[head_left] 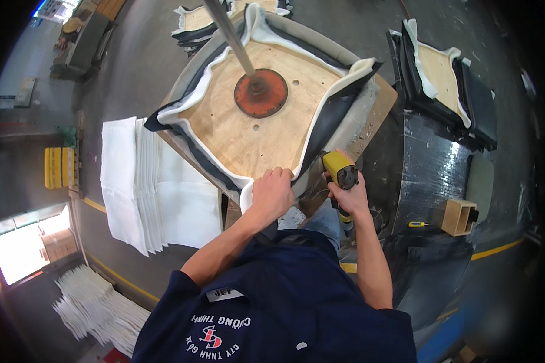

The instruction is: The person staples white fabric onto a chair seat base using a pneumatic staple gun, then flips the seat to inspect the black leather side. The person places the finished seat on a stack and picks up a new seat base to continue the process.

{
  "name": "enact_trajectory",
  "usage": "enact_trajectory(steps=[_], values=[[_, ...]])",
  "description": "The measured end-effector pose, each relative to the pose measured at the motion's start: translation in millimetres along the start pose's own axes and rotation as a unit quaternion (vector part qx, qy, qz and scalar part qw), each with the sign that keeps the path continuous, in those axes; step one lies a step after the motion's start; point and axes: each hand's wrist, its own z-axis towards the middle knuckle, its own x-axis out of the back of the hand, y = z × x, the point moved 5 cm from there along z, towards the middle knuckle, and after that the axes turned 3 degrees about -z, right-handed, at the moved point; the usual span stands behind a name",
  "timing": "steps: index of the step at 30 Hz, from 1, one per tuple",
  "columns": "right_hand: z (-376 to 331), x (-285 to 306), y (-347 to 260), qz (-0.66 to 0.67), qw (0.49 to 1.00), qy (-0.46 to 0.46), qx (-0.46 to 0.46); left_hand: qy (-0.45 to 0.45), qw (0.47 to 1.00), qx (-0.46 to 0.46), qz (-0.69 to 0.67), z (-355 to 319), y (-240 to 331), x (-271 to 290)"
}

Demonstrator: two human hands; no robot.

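Curling white padding (black-edged)

The board, pale wood with a few holes, lies flat, one corner nearest. White padding and black cover stand up loosely around it. The yellow-and-black tool is held just beside.

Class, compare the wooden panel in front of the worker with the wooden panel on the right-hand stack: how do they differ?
The front panel has a red disc on it; the right-hand panel has none.
The left hand is at the front panel's near edge; no hand is at the right-hand panel.
The front panel appears larger in the picture than the right-hand panel.
Both show pale wood, white padding and black covering.
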Motion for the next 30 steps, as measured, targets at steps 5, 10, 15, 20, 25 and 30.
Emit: enact_trajectory(steps=[5,10,15,20,25,30], values=[[-2.5,-7.8,2.8,-0.013,1.000,-0.004,-0.007,0.100,0.995,-0.002,-0.002,5.6,-11.8,-4.0],[-5.1,-10.0,1.0,-0.007,1.000,0.002,-0.010,0.010,0.996,0.000,0.084,-0.4,-30.0,7.9],[-3.1,-10.0,0.7,-0.049,0.999,0.008,-0.012,0.037,0.969,-0.227,0.091,19.7,-41.0,14.6],[-26.3,-26.0,-7.2,-0.097,0.995,-0.031,-0.011,0.057,0.954,-0.283,0.080,29.9,-44.4,26.5],[-31.2,-54.1,-24.3,-0.107,0.992,-0.061,-0.018,0.055,0.957,-0.281,0.054,43.3,-68.6,21.8],[-15.3,-79.9,-33.9,-0.122,0.989,-0.065,-0.046,0.079,0.958,-0.274,0.036,56.4,-82.8,25.7]])
